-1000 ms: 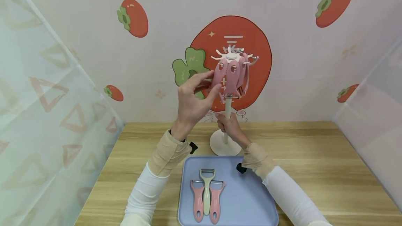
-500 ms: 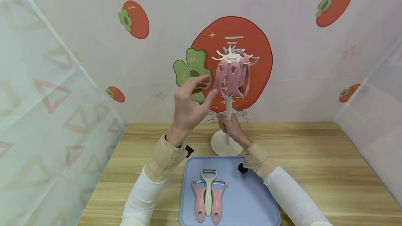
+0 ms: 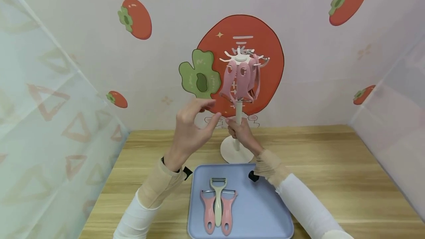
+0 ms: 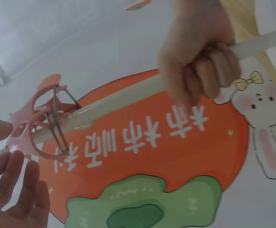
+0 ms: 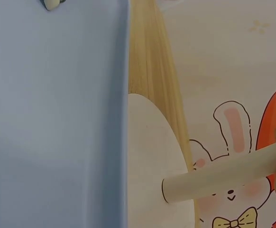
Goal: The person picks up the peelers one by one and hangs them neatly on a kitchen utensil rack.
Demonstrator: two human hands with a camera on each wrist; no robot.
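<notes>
A white hanging stand (image 3: 238, 111) with a ring of hooks at its top rises behind the tray. Several pink peelers (image 3: 244, 78) hang from the hooks, blades downward. My right hand (image 3: 243, 132) grips the stand's pole just below them; the right wrist view shows the lower pole (image 5: 218, 178) rising from its round base (image 5: 147, 142). My left hand (image 3: 190, 132) is off to the left of the hanging peelers, fingers loosely bent and thumb apart, holding nothing. In the left wrist view its fingers (image 4: 22, 190) appear alongside a pink peeler (image 4: 29, 142).
On the blue tray (image 3: 255, 209) in front lie a pink peeler (image 3: 209, 215), a cream peeler (image 3: 218, 205) and another pink peeler (image 3: 227, 215), side by side. The wooden table (image 3: 332, 180) extends to both sides. A patterned wall cloth (image 3: 166, 65) stands close behind the stand.
My left hand has let go of a hanging pink peeler and moved down and left, away from the stand. The right hand keeps its grip on the pole.
</notes>
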